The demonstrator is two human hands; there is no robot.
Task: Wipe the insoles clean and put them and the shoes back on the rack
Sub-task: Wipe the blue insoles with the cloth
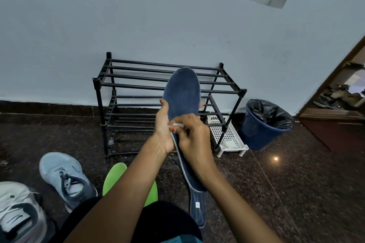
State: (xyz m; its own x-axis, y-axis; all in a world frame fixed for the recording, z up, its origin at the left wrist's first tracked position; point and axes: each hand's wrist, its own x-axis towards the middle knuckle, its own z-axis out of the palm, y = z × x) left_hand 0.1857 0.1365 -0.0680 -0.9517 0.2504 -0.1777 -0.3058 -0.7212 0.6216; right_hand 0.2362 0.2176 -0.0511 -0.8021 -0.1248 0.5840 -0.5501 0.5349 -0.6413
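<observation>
There's the blue insole (182,92) held up before the rack (138,77) — long axis near upright, toe up and away, heel toward the person. The left hand (163,124) grips its edge; the right hand (193,136) pinches a white wipe (177,125) against it.

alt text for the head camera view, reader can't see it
A person's left hand holds a blue insole upright while the right hand presses a white wipe on it. Behind stands a black shoe rack; two sneakers and a green insole lie on the floor at left.
</observation>
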